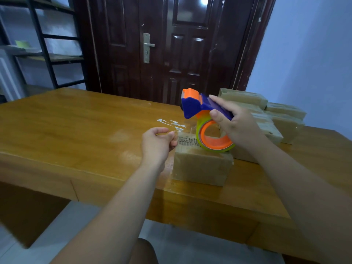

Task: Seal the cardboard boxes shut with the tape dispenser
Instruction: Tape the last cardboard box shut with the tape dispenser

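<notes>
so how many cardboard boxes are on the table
5 I can make out: the front box under the tape dispenser, and a pile behind the right hand: back-left box, back-right box, middle box, far-right box. The pile may hide more.

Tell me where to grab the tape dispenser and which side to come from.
Grip the blue handle of the tape dispenser from the rear right, as the right hand does: it sticks out clear of the orange head, and the roll hangs below it.
</notes>
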The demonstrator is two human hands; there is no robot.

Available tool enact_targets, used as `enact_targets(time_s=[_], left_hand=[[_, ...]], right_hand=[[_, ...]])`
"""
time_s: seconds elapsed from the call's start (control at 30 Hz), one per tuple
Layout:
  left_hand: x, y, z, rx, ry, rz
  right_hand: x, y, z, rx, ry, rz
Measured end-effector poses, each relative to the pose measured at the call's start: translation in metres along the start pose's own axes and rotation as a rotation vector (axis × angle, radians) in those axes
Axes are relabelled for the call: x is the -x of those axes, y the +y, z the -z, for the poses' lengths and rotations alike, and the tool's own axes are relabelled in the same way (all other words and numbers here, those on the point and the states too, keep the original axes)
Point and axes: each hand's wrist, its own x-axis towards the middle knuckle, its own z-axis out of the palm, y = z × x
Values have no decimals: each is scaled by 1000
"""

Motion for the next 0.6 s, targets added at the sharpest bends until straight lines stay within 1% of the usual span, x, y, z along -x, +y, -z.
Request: enact_targets(time_s=[0.1,0.23,0.37,0.47,0.6], left_hand=[[-2,-1,2,-62,4,-37],[-4,-3,4,-88,-48,-5],[-5,-5,3,-117,-60,-5],[-5,-6,2,-200,-63,-34],[-4,-5,-1,-377,-59,-108]], right_hand=[[0,-2,-3,59,14,35],[-1,-5,-6,120,41,60],[-1,-10,-6,149,31,57],[-2,-13,-7,159,26,51],[-1,-15,-8,159,26,41]])
